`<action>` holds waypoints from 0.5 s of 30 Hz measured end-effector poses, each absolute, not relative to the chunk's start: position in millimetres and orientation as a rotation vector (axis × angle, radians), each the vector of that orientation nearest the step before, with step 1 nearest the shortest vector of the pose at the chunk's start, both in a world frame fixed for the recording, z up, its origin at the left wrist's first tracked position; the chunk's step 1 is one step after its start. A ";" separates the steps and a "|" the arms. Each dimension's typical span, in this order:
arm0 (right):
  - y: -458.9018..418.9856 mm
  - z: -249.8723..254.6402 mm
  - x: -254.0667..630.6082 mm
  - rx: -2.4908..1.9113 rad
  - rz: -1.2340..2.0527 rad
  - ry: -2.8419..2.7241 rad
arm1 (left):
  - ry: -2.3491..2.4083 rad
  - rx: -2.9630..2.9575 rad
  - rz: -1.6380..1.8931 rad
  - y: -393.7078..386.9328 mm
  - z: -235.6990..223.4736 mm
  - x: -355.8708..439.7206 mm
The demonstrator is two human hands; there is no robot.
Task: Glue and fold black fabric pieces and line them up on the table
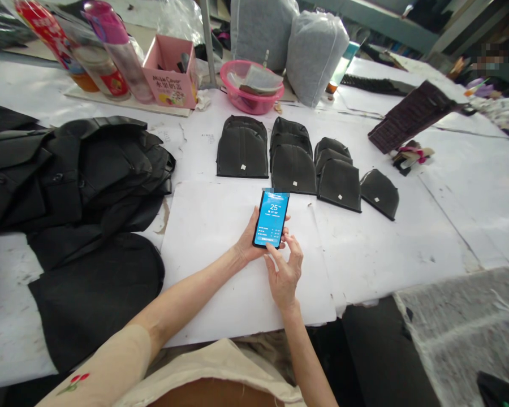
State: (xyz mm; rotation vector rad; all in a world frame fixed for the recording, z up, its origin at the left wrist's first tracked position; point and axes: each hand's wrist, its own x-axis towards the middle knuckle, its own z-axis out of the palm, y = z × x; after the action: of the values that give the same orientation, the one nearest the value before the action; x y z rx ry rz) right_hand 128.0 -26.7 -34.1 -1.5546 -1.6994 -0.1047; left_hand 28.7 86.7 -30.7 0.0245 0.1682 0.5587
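A smartphone (271,219) with a lit blue screen reading 25 is held up over the white table (220,288). My left hand (250,240) is wrapped round it from behind, its fingertips showing at the right edge. At the phone's lower end is my right hand (286,268), holding nothing, fingers bent and apart, a fingertip at or close to the bottom of the screen. Just beyond the phone, several stacks of black curved leather-like pieces (294,169) with small white tags lie in a row.
Black leather-like pieces (106,169) are heaped on the left. At the back stand bottles (114,48), a pink box (172,73), a pink basket (250,104) and grey wrapped bundles (314,56). A dark woven-looking box (411,116) stands at the right.
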 end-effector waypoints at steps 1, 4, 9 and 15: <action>-26.7 -34.4 128.0 -1.558 -0.101 -1.698 | 0.170 0.022 0.560 86.6 -30.2 28.8; -26.4 -35.5 128.1 -1.564 -0.094 -1.694 | 0.175 0.012 0.563 86.3 -28.4 28.8; -26.3 -36.7 128.5 -1.570 -0.096 -1.696 | 0.198 -0.002 0.567 85.9 -26.6 28.3; -27.4 -36.9 128.1 -1.573 -0.096 -1.693 | 0.209 -0.005 0.569 86.1 -26.0 28.6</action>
State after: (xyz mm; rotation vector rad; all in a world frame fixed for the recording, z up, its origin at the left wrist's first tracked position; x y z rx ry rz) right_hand 128.1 -27.4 -36.9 -1.5726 -1.6930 -0.0959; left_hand 28.6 86.1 -26.0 -0.0050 0.2093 0.5691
